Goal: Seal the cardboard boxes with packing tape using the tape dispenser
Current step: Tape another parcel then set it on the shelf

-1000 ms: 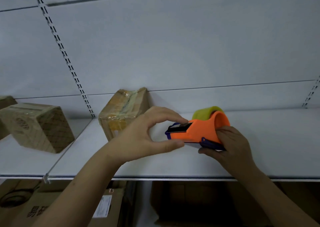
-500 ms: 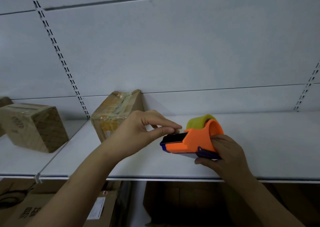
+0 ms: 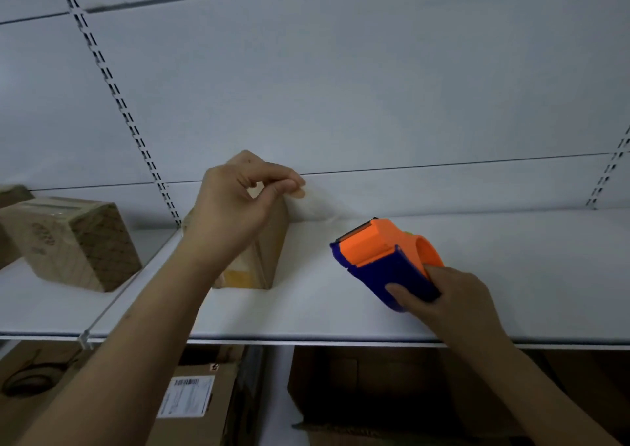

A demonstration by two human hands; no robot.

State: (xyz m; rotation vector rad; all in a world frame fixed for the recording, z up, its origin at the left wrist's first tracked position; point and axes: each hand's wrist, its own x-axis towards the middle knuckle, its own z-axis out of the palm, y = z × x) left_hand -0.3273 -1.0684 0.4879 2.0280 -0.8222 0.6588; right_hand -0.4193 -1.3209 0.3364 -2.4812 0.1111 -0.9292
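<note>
White shelf (image 3: 511, 275) — slotted white wall (image 3: 341, 87)

On the shelf (image 3: 477, 275): cardboard box (image 3: 269, 241) far and left of centre, partly behind the left hand (image 3: 235, 213). Right of it and nearer, tape dispenser (image 3: 385, 258) in the right hand (image 3: 446, 299). Between the two hands, a strip of tape (image 3: 324, 207). Far left, another box (image 3: 71, 241). Below the shelf, more boxes (image 3: 197, 401).
</note>
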